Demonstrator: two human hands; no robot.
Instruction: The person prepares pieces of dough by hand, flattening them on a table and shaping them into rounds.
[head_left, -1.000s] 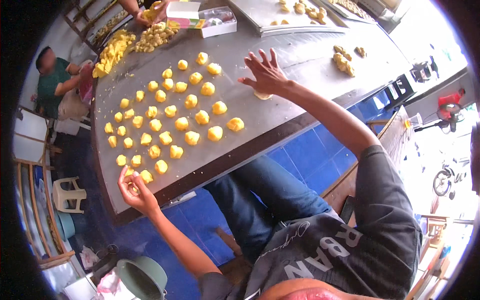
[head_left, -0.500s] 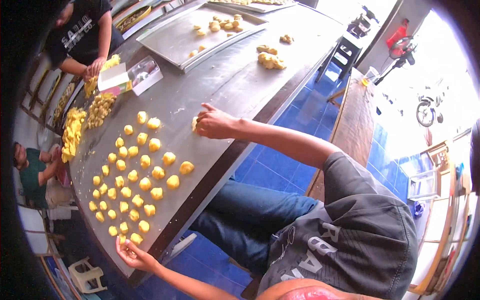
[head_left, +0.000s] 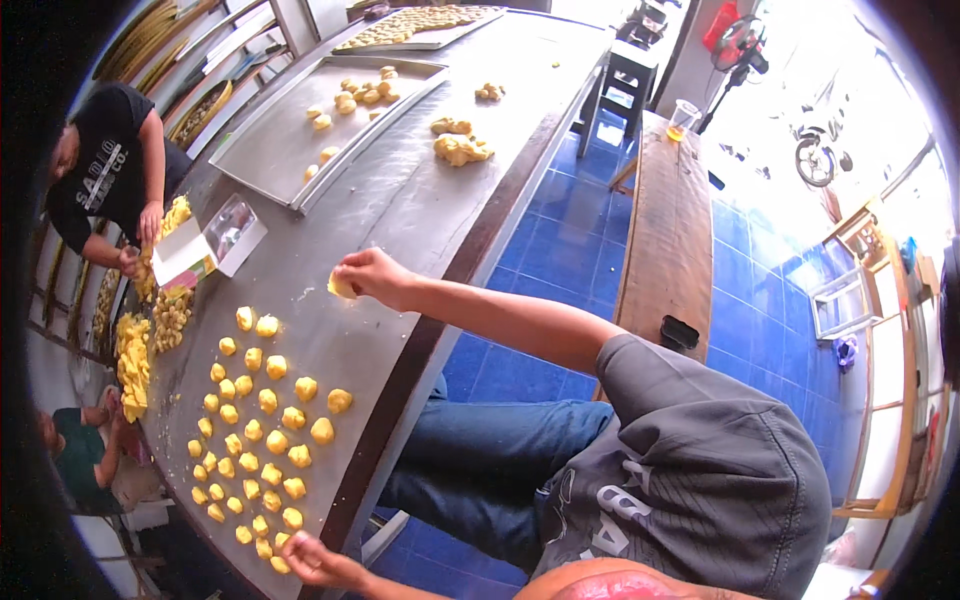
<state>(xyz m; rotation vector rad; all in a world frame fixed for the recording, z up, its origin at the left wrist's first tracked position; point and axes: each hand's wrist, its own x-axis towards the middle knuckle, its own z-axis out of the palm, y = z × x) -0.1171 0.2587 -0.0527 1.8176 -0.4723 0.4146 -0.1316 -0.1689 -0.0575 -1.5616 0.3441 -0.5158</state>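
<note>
My right hand is closed on a pale dough piece over the middle of the steel table. My left hand is low in the picture at the table's near edge, fingers curled together beside the rows of small yellow dough lumps; whatever it holds is hidden. Larger pale dough lumps lie farther along the table, beyond my right hand.
A tray with dough pieces, another full tray, an open white box, a yellow dough mass and two co-workers are at the left. A wooden bench stands right, carrying a cup.
My view has swung toward the table's far end. My right hand went from spread fingers to closed on the pale piece. My left hand stays at the yellow lumps.
</note>
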